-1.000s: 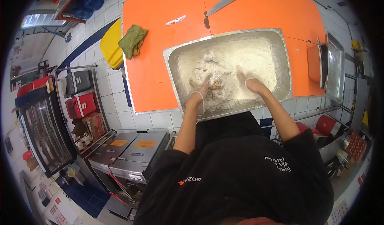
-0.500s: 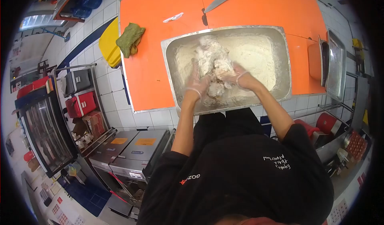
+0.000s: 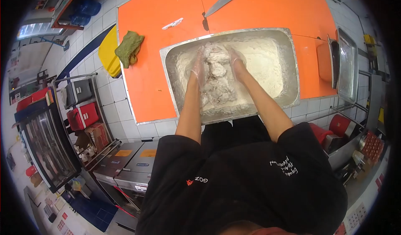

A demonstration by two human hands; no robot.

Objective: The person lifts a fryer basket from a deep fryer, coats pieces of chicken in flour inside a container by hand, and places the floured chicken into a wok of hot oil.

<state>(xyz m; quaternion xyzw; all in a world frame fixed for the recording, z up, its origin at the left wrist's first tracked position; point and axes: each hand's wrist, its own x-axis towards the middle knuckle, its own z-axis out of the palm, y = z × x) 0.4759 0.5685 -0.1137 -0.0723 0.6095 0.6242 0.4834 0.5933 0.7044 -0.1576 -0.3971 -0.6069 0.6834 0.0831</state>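
A deep metal tray (image 3: 291,74) of pale flour (image 3: 262,63) lies in front of me. Lumpy flour-coated pieces, apparently raw meat (image 3: 218,70), form a heap down its left half; their exact kind is hidden by the coating. My left hand (image 3: 197,65), in a clear plastic glove, reaches along the heap's left side with fingers stretched forward. On the opposite side, my right hand (image 3: 237,63), gloved too, also has its fingers extended. Both palms flank the far end of the heap, and the fingertips are partly lost in flour.
The tray sits on an orange table (image 3: 146,80). A yellow-handled knife (image 3: 227,1) lies beyond it, near a small white strip (image 3: 172,24). A green cloth (image 3: 129,49) is at the left edge. Another metal tray (image 3: 347,65) stands on the right.
Both hands have moved forward, from the near and middle part of the heap to its far end. The pieces have shifted and now lie in a longer row towards me.
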